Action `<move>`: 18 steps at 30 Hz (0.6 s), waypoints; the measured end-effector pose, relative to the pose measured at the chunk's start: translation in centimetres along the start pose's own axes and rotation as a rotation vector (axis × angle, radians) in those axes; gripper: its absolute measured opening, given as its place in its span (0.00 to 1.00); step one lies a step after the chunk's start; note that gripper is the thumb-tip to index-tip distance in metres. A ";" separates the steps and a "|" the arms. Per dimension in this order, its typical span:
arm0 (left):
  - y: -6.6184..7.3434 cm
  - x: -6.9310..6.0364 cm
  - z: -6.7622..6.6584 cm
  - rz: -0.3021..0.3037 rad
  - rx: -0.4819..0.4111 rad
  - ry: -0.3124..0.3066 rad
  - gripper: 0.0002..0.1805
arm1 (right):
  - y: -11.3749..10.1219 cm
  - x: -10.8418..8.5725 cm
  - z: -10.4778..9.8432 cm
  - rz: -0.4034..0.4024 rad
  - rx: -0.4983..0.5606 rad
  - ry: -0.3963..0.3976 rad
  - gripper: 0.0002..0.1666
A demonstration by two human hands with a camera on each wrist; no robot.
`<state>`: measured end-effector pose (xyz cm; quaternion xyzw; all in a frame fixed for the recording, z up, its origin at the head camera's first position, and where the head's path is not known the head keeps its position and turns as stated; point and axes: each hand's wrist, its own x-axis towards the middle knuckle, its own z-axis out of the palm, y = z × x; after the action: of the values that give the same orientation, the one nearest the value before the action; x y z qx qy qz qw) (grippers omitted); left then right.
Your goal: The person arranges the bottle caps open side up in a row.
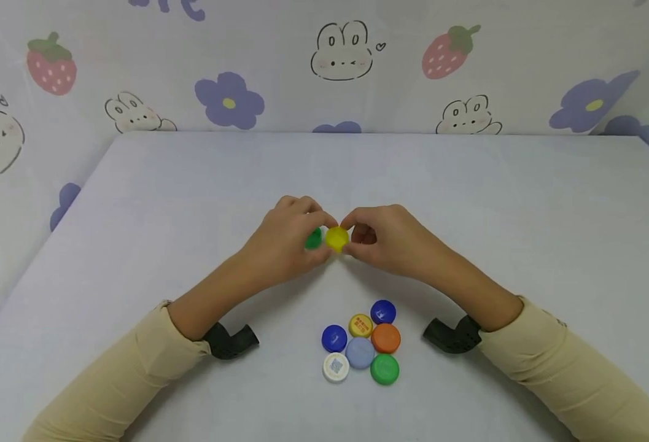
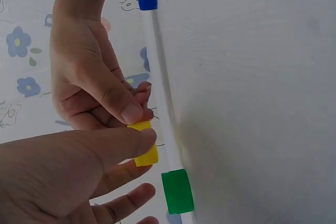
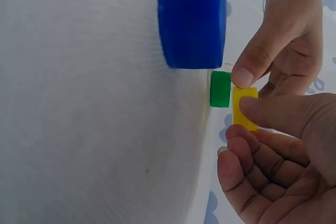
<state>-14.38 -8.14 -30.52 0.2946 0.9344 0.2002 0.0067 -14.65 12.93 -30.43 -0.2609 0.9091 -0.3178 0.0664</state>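
A yellow bottle cap point(image 1: 337, 238) is held between both hands, raised a little off the table, as both wrist views show. My left hand point(image 1: 296, 239) pinches it from the left, its thumb point(image 2: 142, 140) over the cap's side. From the right, my right hand point(image 1: 393, 239) pinches the same cap between thumb and forefinger; its other fingers are curled loosely in the right wrist view. A green cap point(image 1: 314, 238) lies on the table beside the left hand, partly hidden by it in the head view. In the right wrist view this green cap point(image 3: 220, 89) stands close to the yellow one point(image 3: 245, 109).
Nearer the body lies a cluster of caps: two dark blue point(image 1: 334, 338) point(image 1: 383, 312), a printed yellow point(image 1: 360, 326), an orange point(image 1: 386, 338), a light blue point(image 1: 360, 353), a white one point(image 1: 336, 367) and another green point(image 1: 385, 369). Black wrist mounts point(image 1: 233, 341) point(image 1: 452, 335) jut from both sleeves.
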 end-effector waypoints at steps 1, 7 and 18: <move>-0.1 0.0 0.0 -0.004 0.009 -0.005 0.18 | 0.0 0.1 0.1 0.006 0.003 -0.003 0.15; -0.5 0.3 0.4 -0.044 0.032 -0.036 0.17 | 0.3 0.5 0.5 0.032 -0.015 -0.010 0.13; -0.8 0.6 0.8 -0.057 0.034 -0.043 0.18 | 0.7 0.7 0.7 0.030 -0.030 0.001 0.10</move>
<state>-15.21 -8.14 -31.53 0.2721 0.9453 0.1777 0.0273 -15.36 12.65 -31.33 -0.2479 0.9177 -0.3031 0.0669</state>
